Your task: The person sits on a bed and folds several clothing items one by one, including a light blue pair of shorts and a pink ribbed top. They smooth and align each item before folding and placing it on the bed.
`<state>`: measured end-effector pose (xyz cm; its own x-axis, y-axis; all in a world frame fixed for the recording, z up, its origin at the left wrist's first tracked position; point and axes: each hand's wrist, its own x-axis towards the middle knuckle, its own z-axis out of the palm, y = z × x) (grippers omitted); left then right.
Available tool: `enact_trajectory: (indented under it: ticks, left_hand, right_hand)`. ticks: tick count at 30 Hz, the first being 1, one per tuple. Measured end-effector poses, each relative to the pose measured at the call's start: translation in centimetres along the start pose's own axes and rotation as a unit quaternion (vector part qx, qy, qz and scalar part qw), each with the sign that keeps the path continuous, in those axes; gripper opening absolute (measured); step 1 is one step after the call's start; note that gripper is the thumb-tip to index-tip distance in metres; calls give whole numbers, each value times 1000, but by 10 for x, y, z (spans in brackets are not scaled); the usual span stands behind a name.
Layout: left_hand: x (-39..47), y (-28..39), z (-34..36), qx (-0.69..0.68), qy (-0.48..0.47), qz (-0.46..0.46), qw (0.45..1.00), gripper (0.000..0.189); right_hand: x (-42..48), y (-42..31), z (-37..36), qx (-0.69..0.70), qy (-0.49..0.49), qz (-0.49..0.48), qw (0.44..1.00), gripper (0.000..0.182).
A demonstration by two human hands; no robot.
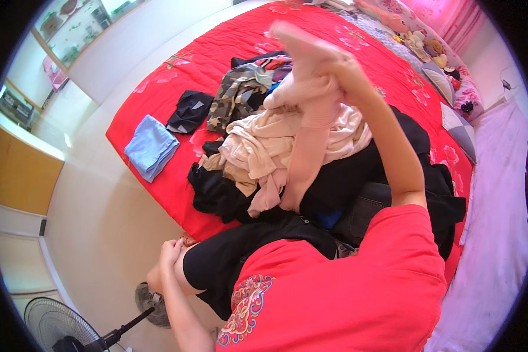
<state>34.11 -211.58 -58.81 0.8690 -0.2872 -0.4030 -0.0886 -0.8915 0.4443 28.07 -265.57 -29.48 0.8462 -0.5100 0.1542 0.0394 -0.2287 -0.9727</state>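
Note:
My right hand (341, 72) grips a pale pink ribbed garment (311, 147) and holds its upper part above a heap of clothes. The garment's lower end trails down towards my lap. Blur softens its raised tip and my fingers. Under it lies a crumpled cream garment (255, 136), with a camouflage garment (231, 94) behind and black clothes (215, 191) at the front left. My left hand (171, 251) rests on my bent knee, its fingers partly hidden and nothing visible in it.
The heap lies on a bed with a red floral quilt (185, 180). A folded light-blue cloth (152, 147) and a folded black cloth (190, 112) lie left of it. Dark jeans (363, 211) lie on my right. Plush toys (422, 46) line the far right. A standing fan (61, 328) is at lower left.

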Motion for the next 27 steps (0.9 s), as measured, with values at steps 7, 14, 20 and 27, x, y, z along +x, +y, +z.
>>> enact_trajectory:
  ticks: [7,14,20,27]
  left_hand:
    - [-54,153,-12,-581,-141,37,801,39]
    - [-139,135,-16,-583,-148,33,798,36]
    - [-173,77,-42,-461,23,-51,886,34]
    - [-208,64,-17,-319,-17,-93,943,32]
  right_hand:
    - [-100,-66,121,230,-352,-68,905,40]
    - [-249,3,251,206,-737,-167,621,58]
    - [-282,71,278,255,-844,-198,429,29]
    - [-171,52,247,98,-756,-109,638,22]
